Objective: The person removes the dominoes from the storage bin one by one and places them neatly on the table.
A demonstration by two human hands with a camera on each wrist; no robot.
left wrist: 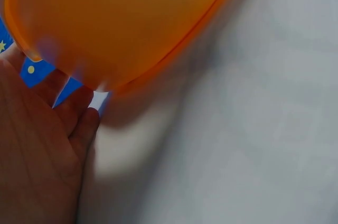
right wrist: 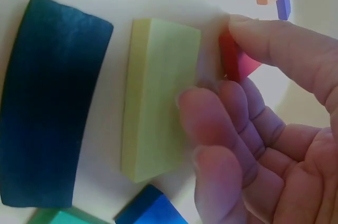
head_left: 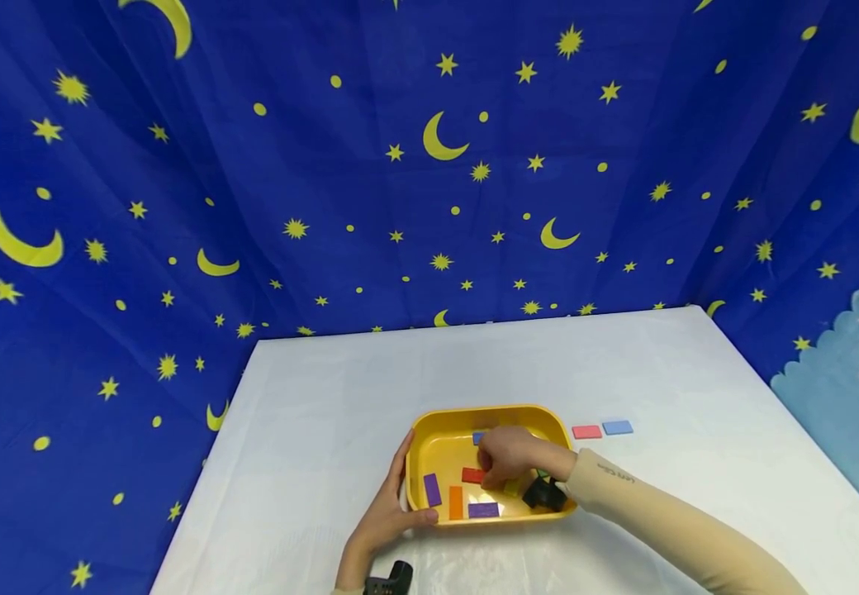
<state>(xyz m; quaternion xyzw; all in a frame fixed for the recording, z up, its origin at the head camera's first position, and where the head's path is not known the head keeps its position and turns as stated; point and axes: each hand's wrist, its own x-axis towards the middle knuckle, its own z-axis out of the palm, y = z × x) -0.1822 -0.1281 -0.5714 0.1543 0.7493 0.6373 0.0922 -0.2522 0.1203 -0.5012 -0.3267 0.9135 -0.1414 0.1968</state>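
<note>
Left hand (head_left: pixel 386 508), fingers wide, holds yellow tray (head_left: pixel 437 450) by a corner. Inside it, right hand (head_left: pixel 507 453) pinches red block (head_left: pixel 472 475), thumb and fingers nearly together; a shallow pinch could let it slip, and the other fingers could bump the yellow block (right wrist: pixel 158 97) just beside.

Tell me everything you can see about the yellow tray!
The yellow tray is a rectangle with rounded corners and raised sides. It looks like shiny plastic. It sits open side up on the white table, with coloured blocks lying inside. The left hand holds its left end, thumb at the near corner. The right hand is inside it; whether that hand touches the tray is unclear.
</note>
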